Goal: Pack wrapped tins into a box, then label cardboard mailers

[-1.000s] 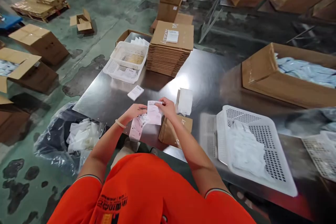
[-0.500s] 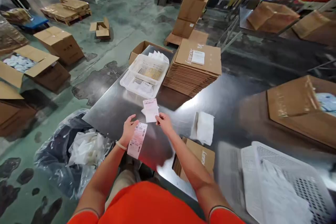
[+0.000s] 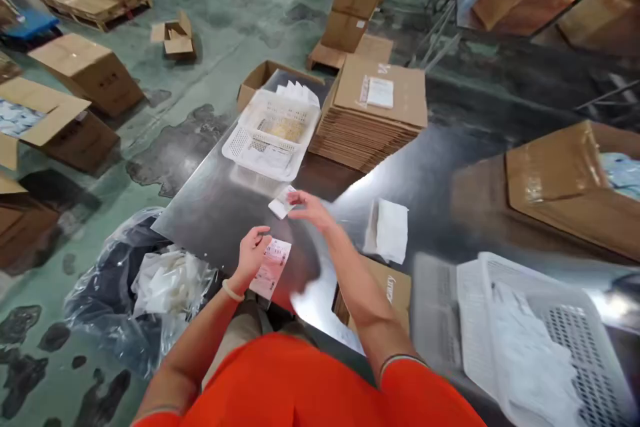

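Since half a second earlier, the right hand (image 3: 309, 207) had let go of the white label it was carrying and now hovered with fingers spread loosely apart, its fingertips at the small stack of white labels (image 3: 281, 202) lying on the table (image 3: 400, 177); whether they touched the stack could not be told through the motion blur. The left hand (image 3: 253, 250) had stayed near the table's front edge, its grip pinched on a strip of pink-and-white printed labels (image 3: 273, 269) whose lower end reached the table edge.

The steel table carried everything else. On its right stood a large open cardboard carton (image 3: 555, 180) with pale blue packets inside. At the near right corner lay a white perforated plastic basket (image 3: 575, 333) holding white bags, blurred. Toward the far end sat a tall stack of flattened cardboard boxes (image 3: 370, 123) with a white sheet on top, and just left of it a smaller white perforated basket (image 3: 273, 137) holding papers. Under the right forearm, at the front edge, lay a short pile of flat brown cartons (image 3: 393, 287), and just beyond it a folded white bag (image 3: 391, 230).

On the floor to the left, a dark plastic sack (image 3: 100, 300) held crumpled white backing paper.
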### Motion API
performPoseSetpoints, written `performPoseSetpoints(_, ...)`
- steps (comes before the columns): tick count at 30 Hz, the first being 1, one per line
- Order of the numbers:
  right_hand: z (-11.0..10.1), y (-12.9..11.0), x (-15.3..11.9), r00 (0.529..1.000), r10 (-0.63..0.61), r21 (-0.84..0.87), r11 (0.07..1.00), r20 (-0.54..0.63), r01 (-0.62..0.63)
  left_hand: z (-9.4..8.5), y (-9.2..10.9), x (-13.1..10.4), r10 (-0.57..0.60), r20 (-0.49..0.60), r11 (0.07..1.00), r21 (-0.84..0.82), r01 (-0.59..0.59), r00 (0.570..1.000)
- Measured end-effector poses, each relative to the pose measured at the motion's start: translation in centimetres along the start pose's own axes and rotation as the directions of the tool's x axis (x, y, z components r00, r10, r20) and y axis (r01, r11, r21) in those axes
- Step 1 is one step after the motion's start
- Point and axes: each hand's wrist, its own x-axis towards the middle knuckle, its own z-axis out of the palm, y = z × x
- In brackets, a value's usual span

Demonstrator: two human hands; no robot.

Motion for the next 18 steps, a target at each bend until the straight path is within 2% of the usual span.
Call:
performPoseSetpoints(2, 0.0, 2.4, -6.0, 0.951, 0.054, 0.063, 0.995, 0.304, -0.077, 1.6, 1.1, 0.0, 0.013, 0.030, 1.000, 0.015, -0.014, 0.999)
performPoseSetpoints(3, 0.3, 3.6, -8.8, 0.930, 0.076, 0.098, 0.988, 0.361, -0.119, 2.5, 1.5, -0.1, 0.017, 0.049, 1.000, 0.021, -0.018, 0.999)
performPoseSetpoints(4, 0.8, 4.6, -11.3, 0.938, 0.085, 0.136, 0.981, 0.336, -0.137, 3.3, 1.7, -0.2, 0.020, 0.069, 0.999, 0.025, -0.021, 0.997)
performPoseSetpoints(5, 1.3, 5.4, -13.3, 0.963, 0.085, 0.174, 0.976, 0.255, -0.132, 4.1, 1.9, -0.4, 0.025, 0.090, 0.999, 0.027, -0.028, 0.996)
performPoseSetpoints(7, 1.9, 6.3, -16.0, 0.998, 0.065, 0.246, 0.967, 0.008, -0.065, 5.4, 1.9, -1.2, 0.043, 0.141, 0.999, 0.022, -0.047, 0.989)
performPoseSetpoints(9, 1.3, 6.4, -17.6, 0.982, 0.050, 0.295, 0.955, -0.183, 0.006, 6.3, 1.4, -2.3, 0.035, 0.266, 0.999, 0.010, -0.039, 0.963)
performPoseSetpoints(10, 0.7, 6.2, -18.2, 0.969, 0.045, 0.321, 0.946, -0.242, 0.036, 6.6, 0.9, -3.0, -0.001, 0.369, 1.000, 0.020, -0.007, 0.930)
performPoseSetpoints(12, -1.0, 5.8, -19.3, 0.950, 0.057, 0.371, 0.926, -0.308, 0.065, 7.1, -0.3, -4.6, -0.123, 0.577, 0.992, 0.090, 0.087, 0.807)
performPoseSetpoints(13, -1.9, 5.8, -19.9, 0.943, 0.073, 0.392, 0.918, -0.326, 0.064, 7.5, -0.9, -5.5, -0.184, 0.643, 0.983, 0.136, 0.126, 0.743)
performPoseSetpoints(14, -2.7, 6.0, -20.5, 0.936, 0.091, 0.404, 0.913, -0.340, 0.058, 7.9, -1.6, -6.4, -0.229, 0.675, 0.973, 0.172, 0.153, 0.701)
performPoseSetpoints(15, -3.5, 6.2, -21.0, 0.929, 0.108, 0.410, 0.911, -0.353, 0.050, 8.4, -2.1, -7.3, -0.251, 0.678, 0.968, 0.188, 0.168, 0.691)
performPoseSetpoints(18, -5.0, 7.8, -23.0, 0.916, 0.138, 0.394, 0.919, -0.378, 0.024, 10.5, -3.4, -10.0, -0.238, 0.628, 0.971, 0.173, 0.165, 0.741)
